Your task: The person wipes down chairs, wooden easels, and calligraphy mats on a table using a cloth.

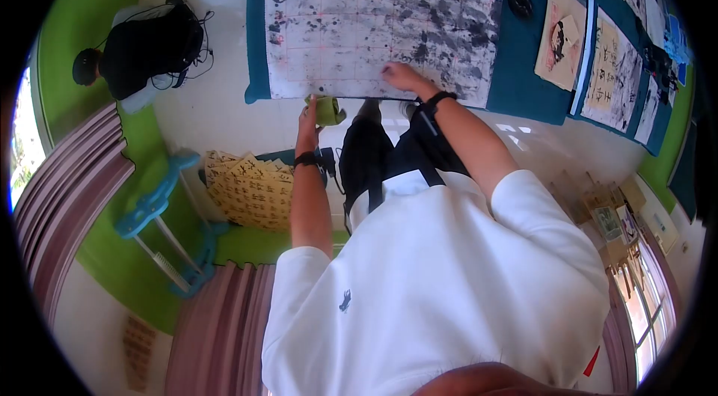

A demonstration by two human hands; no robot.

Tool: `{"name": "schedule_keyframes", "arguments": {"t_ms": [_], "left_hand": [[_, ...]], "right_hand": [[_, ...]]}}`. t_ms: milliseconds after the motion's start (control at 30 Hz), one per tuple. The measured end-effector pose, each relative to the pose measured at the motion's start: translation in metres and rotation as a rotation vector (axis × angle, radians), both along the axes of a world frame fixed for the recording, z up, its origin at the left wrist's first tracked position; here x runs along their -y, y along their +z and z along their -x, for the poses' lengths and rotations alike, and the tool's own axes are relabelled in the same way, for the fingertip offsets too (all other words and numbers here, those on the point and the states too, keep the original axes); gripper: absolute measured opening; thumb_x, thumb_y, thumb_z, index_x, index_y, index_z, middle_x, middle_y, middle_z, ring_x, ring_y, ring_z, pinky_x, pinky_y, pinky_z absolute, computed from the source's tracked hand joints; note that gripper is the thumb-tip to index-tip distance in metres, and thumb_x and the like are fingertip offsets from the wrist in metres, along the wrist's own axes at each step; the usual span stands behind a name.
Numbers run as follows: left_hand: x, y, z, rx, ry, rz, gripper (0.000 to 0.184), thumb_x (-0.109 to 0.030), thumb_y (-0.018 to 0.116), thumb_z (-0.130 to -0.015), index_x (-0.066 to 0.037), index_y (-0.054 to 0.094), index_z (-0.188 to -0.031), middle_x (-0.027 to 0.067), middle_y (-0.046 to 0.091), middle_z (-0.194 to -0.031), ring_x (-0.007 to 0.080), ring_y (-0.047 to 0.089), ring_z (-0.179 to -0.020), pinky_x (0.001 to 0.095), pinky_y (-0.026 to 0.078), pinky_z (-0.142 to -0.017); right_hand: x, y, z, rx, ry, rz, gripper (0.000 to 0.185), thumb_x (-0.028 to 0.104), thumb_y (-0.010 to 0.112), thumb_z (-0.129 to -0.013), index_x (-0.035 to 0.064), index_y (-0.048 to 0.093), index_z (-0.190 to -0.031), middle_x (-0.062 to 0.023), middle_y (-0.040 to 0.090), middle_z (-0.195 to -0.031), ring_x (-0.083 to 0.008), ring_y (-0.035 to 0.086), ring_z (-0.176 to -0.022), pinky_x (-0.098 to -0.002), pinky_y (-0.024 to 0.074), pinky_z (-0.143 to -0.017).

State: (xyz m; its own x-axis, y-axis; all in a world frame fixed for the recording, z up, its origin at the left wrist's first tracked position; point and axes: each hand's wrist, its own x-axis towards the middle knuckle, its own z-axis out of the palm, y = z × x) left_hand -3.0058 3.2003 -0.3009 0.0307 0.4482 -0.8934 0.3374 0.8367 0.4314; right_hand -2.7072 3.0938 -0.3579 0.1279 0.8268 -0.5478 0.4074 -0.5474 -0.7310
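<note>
My left hand point(309, 121) holds a green object point(327, 111), perhaps a cloth or roll, just off the near edge of the table. My right hand point(402, 77) is over the near edge of a white felt mat point(329, 37) with red grid lines and black ink stains. Its fingers look curled together, and anything between them is too small to make out. The mat lies on a dark teal table cover point(256, 59).
A small black dish point(520, 4) sits right of the mat. Calligraphy sheets point(612, 78) lie further right. Yellow written papers point(250, 190) are at lower left, near a blue stand point(146, 209). A person in black point(153, 46) sits at upper left.
</note>
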Motion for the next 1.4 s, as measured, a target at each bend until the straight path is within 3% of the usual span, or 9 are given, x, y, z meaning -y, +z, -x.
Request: {"name": "schedule_keyframes", "arguments": {"t_ms": [100, 233, 333, 433, 733, 833, 967, 1200, 1400], "left_hand": [[0.007, -0.028, -0.032, 0.061, 0.039, 0.191, 0.072, -0.063, 0.064, -0.081, -0.008, 0.053, -0.127, 0.0107, 0.06, -0.117, 0.0255, 0.057, -0.11, 0.0497, 0.045, -0.091], [0.058, -0.042, -0.082, -0.073, -0.204, 0.111, 0.074, -0.055, 0.067, -0.081, 0.004, 0.053, -0.123, 0.0142, 0.062, -0.107, 0.0246, 0.062, -0.093, 0.0372, 0.052, -0.074], [0.077, -0.043, -0.11, -0.173, 0.125, 0.027, 0.067, -0.05, 0.068, -0.08, 0.004, 0.055, -0.117, 0.0148, 0.063, -0.102, 0.0254, 0.063, -0.086, 0.0378, 0.053, -0.071], [0.103, -0.045, -0.126, -0.172, 0.113, 0.168, 0.064, -0.05, 0.067, -0.079, -0.003, 0.054, -0.121, 0.0139, 0.061, -0.108, 0.0297, 0.063, -0.094, 0.0458, 0.053, -0.076], [0.199, -0.125, -0.174, 0.071, -0.925, 0.136, 0.047, -0.032, 0.065, -0.084, -0.001, 0.06, -0.119, 0.0119, 0.065, -0.107, 0.023, 0.065, -0.091, 0.0353, 0.053, -0.075], [0.192, -0.054, -0.221, 0.087, -0.785, 0.15, 0.047, -0.03, 0.065, -0.083, -0.001, 0.059, -0.12, 0.0119, 0.065, -0.107, 0.023, 0.065, -0.091, 0.0355, 0.053, -0.076], [0.181, -0.061, -0.212, 0.118, -0.773, 0.185, 0.049, -0.032, 0.065, -0.083, 0.0, 0.061, -0.12, 0.0119, 0.066, -0.109, 0.0236, 0.065, -0.093, 0.0345, 0.053, -0.08], [0.143, -0.034, -0.184, -0.057, -1.071, -0.249, 0.05, -0.039, 0.07, -0.078, -0.003, 0.065, -0.113, 0.0204, 0.069, -0.1, 0.0297, 0.067, -0.097, 0.038, 0.052, -0.083], [0.102, -0.022, -0.166, -0.204, -1.008, -0.394, 0.052, -0.036, 0.069, -0.076, -0.003, 0.062, -0.115, 0.0194, 0.068, -0.105, 0.0324, 0.066, -0.1, 0.0378, 0.051, -0.086]], "right_hand": [[0.066, 0.007, -0.069, -0.008, -0.643, 0.284, 0.027, 0.029, 0.062, -0.083, 0.0067, 0.067, -0.098, -0.0179, 0.069, -0.079, -0.0326, 0.067, -0.072, -0.0414, 0.0528, -0.07], [0.17, -0.001, -0.138, 0.508, -0.8, 0.214, 0.031, 0.03, 0.063, -0.081, 0.0023, 0.065, -0.095, -0.0165, 0.067, -0.092, -0.0324, 0.058, -0.102, -0.0427, 0.0466, -0.09], [0.227, -0.006, -0.143, 0.728, -0.959, 0.468, 0.034, 0.029, 0.063, -0.081, 0.0015, 0.064, -0.101, -0.0164, 0.064, -0.099, -0.0353, 0.049, -0.113, -0.0427, 0.0406, -0.099], [0.262, -0.007, -0.147, 0.421, -0.928, 0.4, 0.042, 0.031, 0.064, -0.08, 0.002, 0.061, -0.11, -0.0182, 0.063, -0.103, -0.0343, 0.049, -0.114, -0.0417, 0.0402, -0.1], [0.253, 0.004, -0.153, 0.029, -1.038, 0.384, 0.041, 0.033, 0.066, -0.078, -0.0014, 0.064, -0.1, -0.0169, 0.068, -0.08, -0.0357, 0.066, -0.083, -0.0426, 0.0521, -0.079], [0.243, 0.013, -0.151, 0.147, -0.675, 0.391, 0.043, 0.035, 0.069, -0.076, -0.0021, 0.063, -0.098, -0.0179, 0.068, -0.081, -0.0356, 0.067, -0.082, -0.0411, 0.0521, -0.079], [0.244, -0.015, -0.136, 0.33, -0.772, 0.267, 0.05, 0.036, 0.072, -0.074, -0.0012, 0.058, -0.104, -0.0173, 0.068, -0.081, -0.0347, 0.067, -0.079, -0.0415, 0.0522, -0.078], [0.212, 0.05, -0.122, -0.218, -1.35, 0.201, 0.043, 0.017, 0.072, -0.077, 0.0027, 0.05, -0.112, -0.0053, 0.062, -0.075, -0.0145, 0.058, -0.059, -0.0266, 0.0468, -0.055], [0.183, 0.06, -0.119, -0.487, -1.215, 0.133, 0.018, 0.02, 0.068, -0.085, 0.0098, 0.059, -0.097, 0.0001, 0.062, -0.08, -0.0079, 0.057, -0.067, -0.0228, 0.0425, -0.059]]}}
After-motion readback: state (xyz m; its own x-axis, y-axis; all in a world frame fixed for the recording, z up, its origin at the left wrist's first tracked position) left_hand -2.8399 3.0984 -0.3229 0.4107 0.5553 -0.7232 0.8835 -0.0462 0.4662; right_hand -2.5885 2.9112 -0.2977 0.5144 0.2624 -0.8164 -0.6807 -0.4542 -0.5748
